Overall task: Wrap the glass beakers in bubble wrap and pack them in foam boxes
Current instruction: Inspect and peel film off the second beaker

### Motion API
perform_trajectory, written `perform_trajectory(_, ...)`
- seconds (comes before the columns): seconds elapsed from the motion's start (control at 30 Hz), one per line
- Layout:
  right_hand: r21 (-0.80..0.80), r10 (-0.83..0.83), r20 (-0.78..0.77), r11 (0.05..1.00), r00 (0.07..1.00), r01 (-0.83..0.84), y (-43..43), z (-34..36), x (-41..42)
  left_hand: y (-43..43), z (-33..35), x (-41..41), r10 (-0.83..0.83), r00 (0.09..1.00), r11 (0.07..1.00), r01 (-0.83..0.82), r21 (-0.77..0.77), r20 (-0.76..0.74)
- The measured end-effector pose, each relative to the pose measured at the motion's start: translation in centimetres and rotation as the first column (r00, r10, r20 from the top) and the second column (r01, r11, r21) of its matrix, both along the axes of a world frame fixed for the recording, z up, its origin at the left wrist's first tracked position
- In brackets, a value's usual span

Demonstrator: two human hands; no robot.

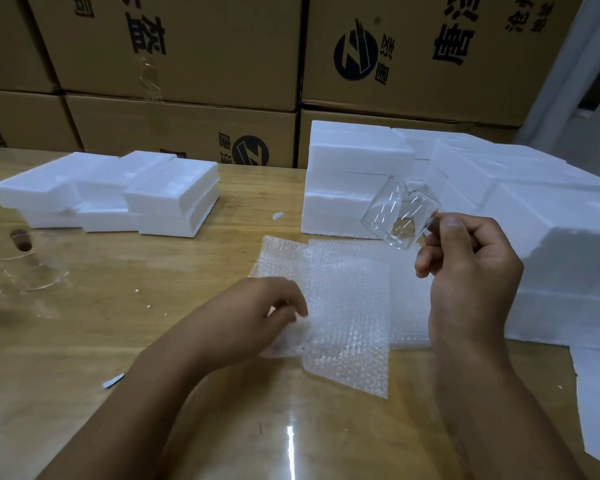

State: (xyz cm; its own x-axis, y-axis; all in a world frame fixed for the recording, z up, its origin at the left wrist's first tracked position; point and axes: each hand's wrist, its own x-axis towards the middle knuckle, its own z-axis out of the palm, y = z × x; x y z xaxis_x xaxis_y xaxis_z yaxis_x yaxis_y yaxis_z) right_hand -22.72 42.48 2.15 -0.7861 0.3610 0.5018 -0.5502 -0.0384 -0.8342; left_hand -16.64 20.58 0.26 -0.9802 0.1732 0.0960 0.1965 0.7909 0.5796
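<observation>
My right hand [471, 268] holds a small clear glass beaker [397, 216] tilted in the air, above the far right edge of the bubble wrap. Sheets of bubble wrap [343, 306] lie flat on the wooden table in front of me. My left hand [260, 313] rests on the left edge of the top sheet, its fingers pinching the wrap. White foam boxes [354, 174] are stacked behind the wrap and along the right side.
More foam boxes [125, 195] sit at the back left. Other clear glassware [32, 268] stands at the far left of the table. Brown cardboard cartons [187, 64] form a wall behind the table. A foam sheet [596, 403] lies at the right edge.
</observation>
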Motion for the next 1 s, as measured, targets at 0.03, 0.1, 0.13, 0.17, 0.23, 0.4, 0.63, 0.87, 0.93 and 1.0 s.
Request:
perform_trajectory(0.03,0.003,0.0,0.0,1.0,1.0,0.0,0.0,0.0,0.0,-0.2,-0.1,-0.2,0.049,0.999,0.996,-0.048,0.076,-0.013)
perform_trajectory(0.1,0.002,0.002,0.003,1.0,1.0,-0.002,-0.1,0.0,0.1,-0.6,-0.5,-0.8,0.11,0.994,0.993,-0.11,0.044,-0.007)
perform_trajectory(0.13,-0.002,0.006,0.004,1.0,1.0,-0.006,-0.1,0.0,0.1,-0.8,-0.7,-1.1,0.118,0.993,0.991,-0.117,-0.066,0.011)
perform_trajectory(0.17,-0.006,0.009,0.004,1.0,1.0,-0.009,-0.1,0.0,0.1,-1.0,-0.9,-1.5,0.117,0.993,0.979,-0.109,-0.174,0.035)
perform_trajectory(0.23,-0.007,0.016,0.005,1.0,1.0,-0.016,-0.2,0.0,0.2,-1.5,-1.2,-1.8,0.086,0.992,0.944,-0.052,-0.326,0.088)
perform_trajectory(0.4,-0.004,0.022,0.008,1.0,1.0,-0.022,-0.3,0.0,0.2,-1.9,-0.7,-1.5,0.159,0.986,0.88,-0.119,-0.459,0.048)
perform_trajectory(0.63,-0.003,0.026,0.011,1.0,1.0,-0.026,-0.4,0.0,0.3,-1.4,1.6,-0.9,0.358,0.924,0.79,-0.377,-0.483,-0.135)
perform_trajectory(0.87,0.004,0.028,0.014,1.0,1.0,-0.028,-0.5,0.0,0.4,-0.7,6.9,2.5,0.482,0.645,0.619,-0.73,-0.29,-0.593)
perform_trajectory(0.93,0.007,0.028,0.02,1.0,0.999,-0.029,-0.6,0.0,0.4,-0.1,6.6,1.7,0.531,0.739,0.653,-0.668,-0.357,-0.414)
perform_trajectory(1.0,0.004,0.036,0.024,0.999,0.999,-0.036,-0.6,0.0,0.5,0.2,5.3,0.0,0.554,0.815,0.723,-0.572,-0.388,-0.168)
